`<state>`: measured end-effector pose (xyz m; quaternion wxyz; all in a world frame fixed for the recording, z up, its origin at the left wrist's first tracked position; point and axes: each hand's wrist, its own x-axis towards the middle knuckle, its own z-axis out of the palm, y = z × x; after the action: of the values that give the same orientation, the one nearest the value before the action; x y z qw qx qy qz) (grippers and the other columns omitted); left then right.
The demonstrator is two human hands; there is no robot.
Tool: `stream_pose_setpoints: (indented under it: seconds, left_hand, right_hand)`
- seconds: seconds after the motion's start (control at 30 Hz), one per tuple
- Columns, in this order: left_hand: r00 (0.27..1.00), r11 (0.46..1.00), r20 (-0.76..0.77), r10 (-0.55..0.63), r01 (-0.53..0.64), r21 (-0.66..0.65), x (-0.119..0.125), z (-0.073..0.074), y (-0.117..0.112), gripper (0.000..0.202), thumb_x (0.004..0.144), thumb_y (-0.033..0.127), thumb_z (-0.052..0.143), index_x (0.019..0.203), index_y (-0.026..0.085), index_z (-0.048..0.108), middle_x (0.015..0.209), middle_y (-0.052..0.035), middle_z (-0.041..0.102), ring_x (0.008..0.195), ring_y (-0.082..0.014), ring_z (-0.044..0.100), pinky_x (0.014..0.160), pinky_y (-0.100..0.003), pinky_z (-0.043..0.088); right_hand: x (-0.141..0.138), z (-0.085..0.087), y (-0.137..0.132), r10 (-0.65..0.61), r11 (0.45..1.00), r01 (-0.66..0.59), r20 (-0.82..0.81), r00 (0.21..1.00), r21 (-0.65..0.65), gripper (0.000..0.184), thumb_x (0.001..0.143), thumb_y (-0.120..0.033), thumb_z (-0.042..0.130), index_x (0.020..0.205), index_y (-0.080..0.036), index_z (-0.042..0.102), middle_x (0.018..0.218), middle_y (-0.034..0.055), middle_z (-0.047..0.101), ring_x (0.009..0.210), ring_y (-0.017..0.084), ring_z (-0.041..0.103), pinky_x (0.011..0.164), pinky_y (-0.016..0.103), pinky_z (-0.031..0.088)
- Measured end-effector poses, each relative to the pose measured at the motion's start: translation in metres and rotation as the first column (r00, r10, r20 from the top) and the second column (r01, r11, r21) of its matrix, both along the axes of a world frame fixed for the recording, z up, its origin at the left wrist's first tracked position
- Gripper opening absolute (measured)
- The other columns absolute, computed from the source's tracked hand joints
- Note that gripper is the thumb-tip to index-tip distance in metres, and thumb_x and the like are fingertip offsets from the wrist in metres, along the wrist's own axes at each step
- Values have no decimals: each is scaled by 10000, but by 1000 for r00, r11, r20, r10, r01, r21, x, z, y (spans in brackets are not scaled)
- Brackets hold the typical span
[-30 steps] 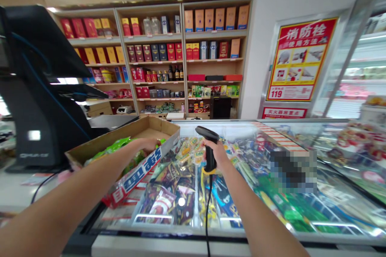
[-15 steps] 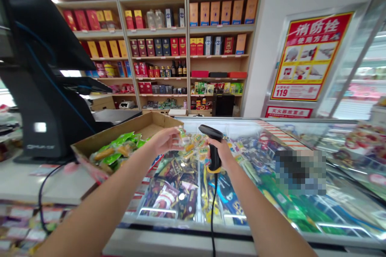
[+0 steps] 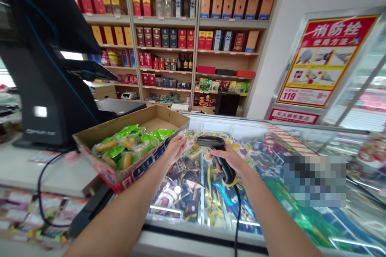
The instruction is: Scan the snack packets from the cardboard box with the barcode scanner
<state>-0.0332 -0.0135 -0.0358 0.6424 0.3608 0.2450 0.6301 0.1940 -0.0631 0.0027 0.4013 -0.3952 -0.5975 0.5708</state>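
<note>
My right hand [image 3: 231,156] is closed around the handle of a black barcode scanner [image 3: 224,168], whose head points left and whose cord hangs over the counter edge. My left hand [image 3: 176,147] pinches a small snack packet [image 3: 189,143] in front of the scanner head, with a narrow gap between them. Fingers cover much of that packet. Just left of this hand stands an open cardboard box [image 3: 144,165] holding several green-and-clear packets [image 3: 128,144] with brown, sausage-like food inside. Below both hands lies a glass-topped freezer [image 3: 200,198] full of wrapped goods.
A black checkout terminal [image 3: 54,72] rises on the left, on a white counter [image 3: 60,176]. Shelves [image 3: 164,50] of boxed goods and bottles line the back wall. A red poster [image 3: 327,60] hangs at the right, above the freezer's far side. A blurred patch [image 3: 315,180] hides part of the freezer.
My left hand has lowered and turned the packet toward the scanner. The scanner has tilted, its head swinging left and its handle base right. The view has shifted slightly, showing more of the box.
</note>
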Motion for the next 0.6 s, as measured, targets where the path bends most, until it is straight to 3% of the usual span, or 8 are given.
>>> stream_pose_setpoints:
  seconds: [0.4,0.6]
  left_hand:
    - [987,991,-105,119,-112,69,12,11,-10,393,589,301,835,867,164,594,733,5,627,735,-154,651,686,-288,550]
    - [984,991,-127,126,-119,64,14,9,-10,422,533,327,864,786,170,565,684,43,557,604,-81,556,633,-253,528]
  right_hand:
    - [-4,-4,-3,42,999,-42,35,998,-7,242,633,-346,722,705,-156,591,622,12,655,326,129,555,299,213,396]
    - [-6,-2,-5,41,999,-41,39,998,-4,220,633,-336,710,672,-149,600,600,4,630,328,138,558,301,227,409]
